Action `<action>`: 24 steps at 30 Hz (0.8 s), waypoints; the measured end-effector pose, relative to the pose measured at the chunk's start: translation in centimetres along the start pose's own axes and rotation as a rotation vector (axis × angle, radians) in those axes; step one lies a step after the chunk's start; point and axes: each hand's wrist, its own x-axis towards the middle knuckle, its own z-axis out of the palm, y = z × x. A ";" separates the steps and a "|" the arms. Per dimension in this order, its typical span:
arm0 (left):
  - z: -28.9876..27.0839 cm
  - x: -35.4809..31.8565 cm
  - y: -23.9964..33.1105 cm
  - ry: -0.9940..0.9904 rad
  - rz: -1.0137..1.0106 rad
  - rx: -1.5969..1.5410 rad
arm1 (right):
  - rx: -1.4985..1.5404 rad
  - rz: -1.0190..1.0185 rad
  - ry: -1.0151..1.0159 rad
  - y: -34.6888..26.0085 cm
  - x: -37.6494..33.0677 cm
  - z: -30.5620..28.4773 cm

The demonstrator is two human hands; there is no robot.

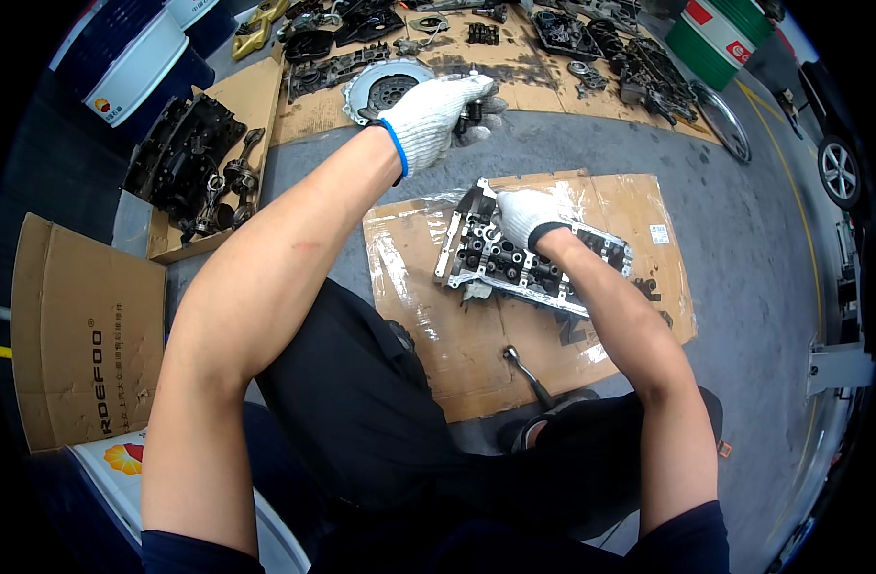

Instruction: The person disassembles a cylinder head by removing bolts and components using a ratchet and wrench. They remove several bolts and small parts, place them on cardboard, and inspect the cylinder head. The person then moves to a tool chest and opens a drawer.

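Note:
A metal engine cylinder head (pixel 514 277) lies on a flat cardboard sheet (pixel 457 364) in front of me, its valve-side bores facing up. My right hand (pixel 530 216), in a white knit glove, reaches down onto its far left part. The fingers are bent and mostly hidden, so what they grip does not show. Raised farther forward and to the left is my left hand (pixel 443 120), gloved with a blue cuff edge. It is closed around small dark metal parts (pixel 473 115), partly covered by the fingers. A ratchet wrench (pixel 527 377) lies on the cardboard nearer me.
A clutch disc assembly (pixel 385 88) and many dirty engine parts (pixel 639 81) spread over cardboard at the back. At left, a carton holds an engine block (pixel 181 158) and connecting rods (pixel 213 203). Blue-white drums (pixel 132 57) stand behind it; a green drum (pixel 720 43) stands back right.

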 end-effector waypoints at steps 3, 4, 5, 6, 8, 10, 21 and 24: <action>0.2 -0.1 0.0 0.012 0.005 0.016 | -0.086 -0.091 0.087 -0.2 -0.2 0.2; 0.2 -0.2 0.1 0.004 0.011 0.014 | -0.126 -0.145 0.102 -0.2 -0.1 0.1; 0.1 -0.2 0.0 -0.002 0.015 0.012 | -0.166 -0.200 0.115 -0.4 -0.2 -0.2; 0.0 -0.2 0.0 0.005 0.010 0.011 | -0.188 -0.201 0.107 -0.7 -0.3 -0.4; 0.2 -0.1 0.0 0.013 0.000 0.006 | -0.236 -0.197 0.092 -1.2 -0.5 -0.6; 0.2 -0.1 0.0 0.003 0.011 0.008 | -0.134 -0.106 0.126 -1.1 -0.5 0.0; 0.3 -0.3 0.1 0.004 0.010 0.023 | -0.176 -0.129 0.060 -0.6 -0.4 0.0; 0.3 -0.3 0.2 0.006 0.001 0.019 | -0.228 -0.203 0.110 -0.7 -0.3 0.3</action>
